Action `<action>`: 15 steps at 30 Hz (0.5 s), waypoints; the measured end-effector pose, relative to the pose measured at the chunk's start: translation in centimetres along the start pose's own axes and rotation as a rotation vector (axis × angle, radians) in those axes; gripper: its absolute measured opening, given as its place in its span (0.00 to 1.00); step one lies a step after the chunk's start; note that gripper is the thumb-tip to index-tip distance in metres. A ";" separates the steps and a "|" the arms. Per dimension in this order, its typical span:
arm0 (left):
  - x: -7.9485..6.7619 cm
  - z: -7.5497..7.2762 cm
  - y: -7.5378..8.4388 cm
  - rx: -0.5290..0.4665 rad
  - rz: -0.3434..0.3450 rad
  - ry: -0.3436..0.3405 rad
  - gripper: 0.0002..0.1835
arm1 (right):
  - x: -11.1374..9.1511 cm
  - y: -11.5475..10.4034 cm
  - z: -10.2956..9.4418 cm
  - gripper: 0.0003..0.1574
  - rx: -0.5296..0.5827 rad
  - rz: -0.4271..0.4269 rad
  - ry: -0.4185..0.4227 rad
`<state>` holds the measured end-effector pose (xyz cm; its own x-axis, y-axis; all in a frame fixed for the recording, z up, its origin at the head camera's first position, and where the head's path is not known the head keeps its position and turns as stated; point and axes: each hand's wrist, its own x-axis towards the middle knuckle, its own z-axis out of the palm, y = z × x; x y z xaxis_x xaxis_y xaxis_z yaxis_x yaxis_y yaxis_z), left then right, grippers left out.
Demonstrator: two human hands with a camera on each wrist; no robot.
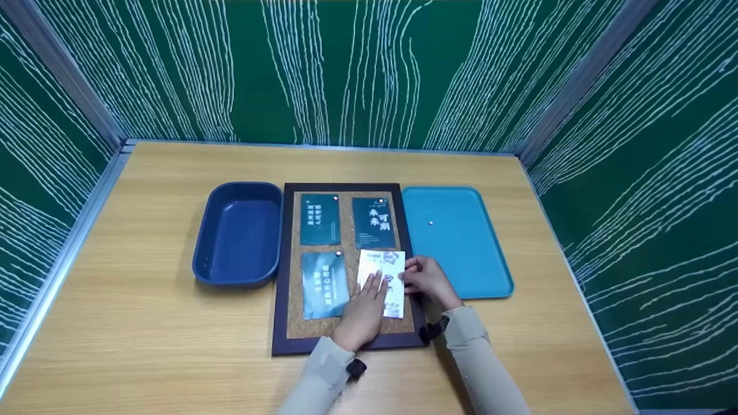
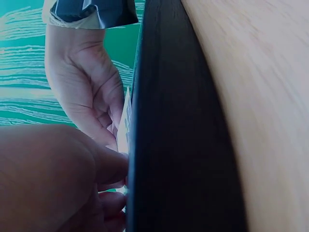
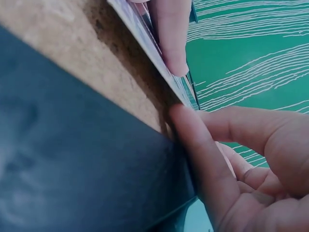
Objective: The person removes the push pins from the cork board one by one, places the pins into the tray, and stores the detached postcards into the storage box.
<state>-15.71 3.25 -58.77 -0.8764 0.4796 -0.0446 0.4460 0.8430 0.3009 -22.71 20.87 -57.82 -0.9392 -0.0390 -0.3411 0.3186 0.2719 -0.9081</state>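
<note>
A blue bin (image 1: 242, 242) stands beside the framed corkboard (image 1: 311, 329). At the board's lower right, the left hand (image 1: 363, 314), fingers extended, presses the white card (image 1: 395, 294); the right hand's (image 1: 429, 280) grip pinches its right edge, near the turquoise tray (image 1: 461, 248).

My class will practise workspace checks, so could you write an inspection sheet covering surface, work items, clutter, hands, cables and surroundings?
Surface: light wood-grain table.
Work items: framed corkboard bearing three green cards, each with a pale pin; white card at lower right; turquoise tray with a small pale piece, apparently another pin; blue bin.
Clutter: nothing seen.
Hands: left hand rests on the white card; right hand pinches its right edge.
Cables: nothing seen.
Surroundings: green walls with white wavy lines.
</note>
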 end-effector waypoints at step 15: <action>-0.5 -1.6 -0.2 -0.092 0.011 0.038 0.29 | -0.1 0.0 -0.1 0.12 -0.018 -0.004 0.002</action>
<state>-15.68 2.47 -57.28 -0.8783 0.4780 -0.0053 0.4389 0.8108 0.3872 -22.67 20.96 -57.75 -0.9406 -0.0381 -0.3374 0.3128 0.2894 -0.9046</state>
